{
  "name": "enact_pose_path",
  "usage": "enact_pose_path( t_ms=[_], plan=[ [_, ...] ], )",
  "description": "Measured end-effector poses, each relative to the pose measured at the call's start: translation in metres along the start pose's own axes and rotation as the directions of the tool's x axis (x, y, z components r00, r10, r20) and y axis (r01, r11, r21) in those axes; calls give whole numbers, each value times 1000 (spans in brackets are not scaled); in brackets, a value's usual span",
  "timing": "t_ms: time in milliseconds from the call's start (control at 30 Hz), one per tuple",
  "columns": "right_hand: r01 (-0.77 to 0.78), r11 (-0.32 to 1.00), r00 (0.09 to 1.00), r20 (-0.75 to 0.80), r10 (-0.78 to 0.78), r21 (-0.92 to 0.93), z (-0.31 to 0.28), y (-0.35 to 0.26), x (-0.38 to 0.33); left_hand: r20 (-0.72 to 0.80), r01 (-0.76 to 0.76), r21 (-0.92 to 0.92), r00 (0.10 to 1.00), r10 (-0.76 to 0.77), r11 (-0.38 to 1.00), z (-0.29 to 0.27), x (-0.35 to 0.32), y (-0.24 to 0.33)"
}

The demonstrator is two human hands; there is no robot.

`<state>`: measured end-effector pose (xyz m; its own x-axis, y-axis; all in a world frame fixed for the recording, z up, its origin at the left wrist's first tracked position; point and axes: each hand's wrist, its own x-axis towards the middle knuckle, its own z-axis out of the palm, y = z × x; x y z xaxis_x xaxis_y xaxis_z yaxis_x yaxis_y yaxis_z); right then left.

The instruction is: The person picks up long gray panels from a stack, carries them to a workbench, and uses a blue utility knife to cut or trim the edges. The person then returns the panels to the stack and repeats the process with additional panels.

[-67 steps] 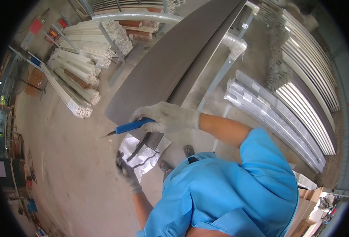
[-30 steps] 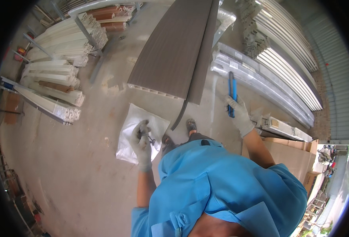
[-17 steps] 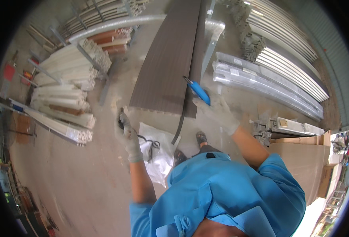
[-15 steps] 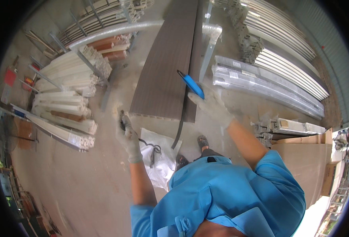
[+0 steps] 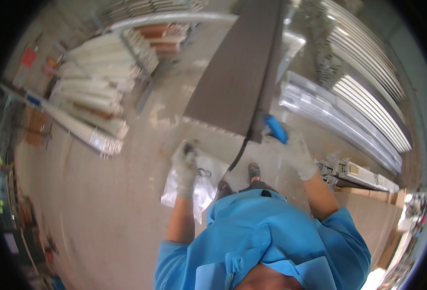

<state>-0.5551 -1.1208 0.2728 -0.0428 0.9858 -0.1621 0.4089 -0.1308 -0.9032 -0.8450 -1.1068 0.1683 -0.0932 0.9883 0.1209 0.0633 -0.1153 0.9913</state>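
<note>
A long dark brown panel (image 5: 232, 77) with a hollow-ribbed near end stretches away ahead of me. Beyond its near right corner, my gloved right hand (image 5: 294, 153) grips a blue tool with a dark tip (image 5: 275, 128); motion blur hides its exact kind. A black strip (image 5: 239, 154) hangs from that same corner toward my feet. My gloved left hand (image 5: 185, 166) is closed around a small dark thing, too smeared to name, in front of the panel's end. Below that hand lies a shiny white plastic sheet (image 5: 174, 191), with a dark looped cord (image 5: 203, 172) over it.
Bundles of pale profiles (image 5: 95, 72) rest on metal racks to the left. On the right, plastic-wrapped profiles (image 5: 339, 118) lie beside stacked white lengths (image 5: 363, 92). Cardboard (image 5: 368, 212) stands at the lower right. My shoes (image 5: 254, 170) are near the black strip.
The view has swung, so the panel and racks sit farther right in it. My right hand with the blue tool has drawn back off the panel's edge. My left hand is now over the sheet.
</note>
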Motion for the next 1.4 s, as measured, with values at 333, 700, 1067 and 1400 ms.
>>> enact_pose_path(
  t_ms=[333, 700, 1067, 1400],
  plan=[
    [118, 993, 956, 266, -121, 27, 49, 6, -38, 657, 171, 37, 738, -153, 985, 62, -67, 28],
    [570, 653, 787, -558, -261, 499, -175, -17, -20, 558, 8, 72, 829, -47, 997, 130, -93, -20],
    [651, 476, 697, -714, -66, 592, -315, 60, -15, 525, -110, -65, 841, 128, 992, 252, -40, 16],
    [774, 333, 619, -754, -219, 539, -500, 137, 4, 699, 45, 9, 714, -38, 999, 417, 51, 51]
  ],
)
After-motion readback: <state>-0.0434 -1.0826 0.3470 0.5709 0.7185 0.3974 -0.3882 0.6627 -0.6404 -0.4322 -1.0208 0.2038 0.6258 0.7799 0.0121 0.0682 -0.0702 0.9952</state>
